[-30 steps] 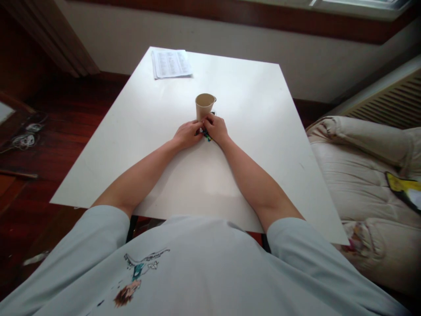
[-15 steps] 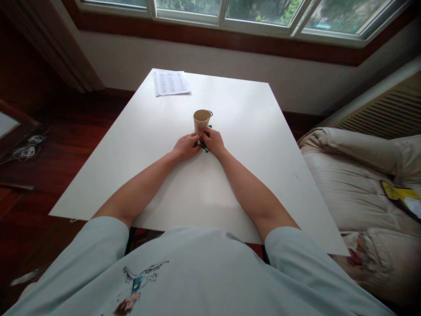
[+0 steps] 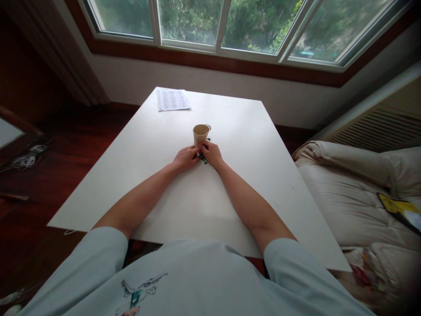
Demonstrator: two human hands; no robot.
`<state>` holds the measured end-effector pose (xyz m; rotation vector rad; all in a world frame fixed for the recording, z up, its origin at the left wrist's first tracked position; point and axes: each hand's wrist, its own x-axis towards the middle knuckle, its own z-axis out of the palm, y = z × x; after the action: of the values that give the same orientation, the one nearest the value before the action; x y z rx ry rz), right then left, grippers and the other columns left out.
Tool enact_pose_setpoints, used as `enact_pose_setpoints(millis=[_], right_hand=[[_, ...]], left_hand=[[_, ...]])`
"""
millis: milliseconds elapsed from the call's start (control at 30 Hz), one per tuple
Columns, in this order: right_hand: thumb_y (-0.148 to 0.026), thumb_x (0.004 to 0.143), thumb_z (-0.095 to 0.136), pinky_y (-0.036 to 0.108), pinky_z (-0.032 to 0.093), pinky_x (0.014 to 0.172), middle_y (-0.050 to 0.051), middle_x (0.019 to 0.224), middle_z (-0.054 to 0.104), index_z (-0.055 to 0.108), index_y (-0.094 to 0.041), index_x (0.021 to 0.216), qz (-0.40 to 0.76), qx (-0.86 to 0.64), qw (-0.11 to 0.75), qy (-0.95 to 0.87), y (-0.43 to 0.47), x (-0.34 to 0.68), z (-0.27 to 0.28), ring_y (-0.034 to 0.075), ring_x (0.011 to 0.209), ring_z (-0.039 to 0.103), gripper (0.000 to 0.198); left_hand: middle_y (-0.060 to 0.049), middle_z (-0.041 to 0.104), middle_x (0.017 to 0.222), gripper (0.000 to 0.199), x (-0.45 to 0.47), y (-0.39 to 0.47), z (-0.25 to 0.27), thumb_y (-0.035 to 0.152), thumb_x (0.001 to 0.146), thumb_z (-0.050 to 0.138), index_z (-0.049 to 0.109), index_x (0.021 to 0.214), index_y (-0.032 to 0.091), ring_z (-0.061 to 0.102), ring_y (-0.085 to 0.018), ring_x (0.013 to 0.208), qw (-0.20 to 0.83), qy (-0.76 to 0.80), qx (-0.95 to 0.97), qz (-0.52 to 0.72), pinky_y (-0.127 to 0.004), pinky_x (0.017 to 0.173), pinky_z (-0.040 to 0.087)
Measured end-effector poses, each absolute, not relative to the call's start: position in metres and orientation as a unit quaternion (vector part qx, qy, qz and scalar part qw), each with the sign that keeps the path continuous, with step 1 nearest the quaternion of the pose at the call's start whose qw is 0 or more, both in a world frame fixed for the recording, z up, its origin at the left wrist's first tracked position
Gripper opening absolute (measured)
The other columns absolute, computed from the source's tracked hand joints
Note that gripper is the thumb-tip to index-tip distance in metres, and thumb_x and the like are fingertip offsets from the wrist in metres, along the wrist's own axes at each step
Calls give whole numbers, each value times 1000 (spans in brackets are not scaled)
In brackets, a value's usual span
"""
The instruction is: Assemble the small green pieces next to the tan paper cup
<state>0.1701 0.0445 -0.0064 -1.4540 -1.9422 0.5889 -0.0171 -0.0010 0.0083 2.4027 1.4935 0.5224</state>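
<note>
A tan cup (image 3: pixel 201 130) stands upright on the white table (image 3: pixel 210 210), its open top showing. Just in front of it my left hand (image 3: pixel 186 158) and my right hand (image 3: pixel 211 152) meet, fingers curled and fingertips close together. Between and below the fingertips lies a small dark piece with green bits (image 3: pixel 203 159), mostly covered by the hands; its kind is too small to tell. Right-hand fingers overlap the cup's lower front in view; whether they touch it I cannot tell. A thin dark loop (image 3: pixel 209 127) shows at the cup's right rim.
Printed sheets (image 3: pixel 174 100) lie at the table's far left corner. A pale padded sofa (image 3: pixel 342 184) with a yellow and black item (image 3: pixel 399 208) stands along the right side. White cables (image 3: pixel 24 162) lie on the dark red floor at left. Windows (image 3: pixel 190 22) are beyond the table.
The camera view has tilted up, so table, cup and hands appear lower and more window shows. Both hands keep nearly the same place and pose in front of the cup.
</note>
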Motion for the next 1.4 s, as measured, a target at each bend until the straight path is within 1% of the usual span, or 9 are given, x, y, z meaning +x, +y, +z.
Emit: enact_pose_setpoints(millis=[333, 533, 1000, 1200, 1400], right_hand=[[-28, 104, 61, 35, 56, 91, 7, 104, 87, 83, -25, 98, 223, -552, 316, -739, 42, 170, -3, 26, 98, 78, 23], [-29, 104, 61, 32, 54, 89, 5, 100, 86, 83, -24, 98, 221, -562, 305, -737, 41, 169, -1, 23, 95, 76, 23], [-28, 104, 61, 31, 53, 87, 5, 101, 85, 83, -23, 102, 225, -551, 317, -738, 44, 169, -7, 22, 93, 75, 22], [-27, 103, 62, 31, 53, 87, 5, 100, 85, 83, -23, 99, 225, -555, 315, -736, 43, 169, -5, 22, 93, 74, 22], [-26, 101, 64, 31, 53, 85, 5, 94, 83, 83, -23, 97, 234, -559, 325, -726, 39, 168, 2, 22, 90, 73, 19]], left_hand=[[-10, 79, 116, 24, -16, -4, 12, 27, 99, 63, 79, 116, 26, 76, -28, 103, 128, 517, 828, 176, -39, 89, 59], [-9, 79, 115, 27, -16, -1, 8, 26, 98, 64, 80, 120, 24, 75, -27, 103, 126, 517, 828, 179, -37, 90, 58], [-9, 79, 114, 25, -16, 1, 5, 27, 99, 63, 79, 117, 22, 75, -26, 100, 122, 509, 832, 183, -37, 89, 57], [-9, 79, 115, 23, -16, 0, 7, 27, 100, 64, 80, 116, 23, 75, -26, 100, 125, 517, 827, 180, -36, 88, 56], [-8, 80, 115, 22, -17, 2, 4, 27, 100, 63, 79, 115, 23, 75, -25, 99, 120, 512, 830, 183, -36, 86, 55]])
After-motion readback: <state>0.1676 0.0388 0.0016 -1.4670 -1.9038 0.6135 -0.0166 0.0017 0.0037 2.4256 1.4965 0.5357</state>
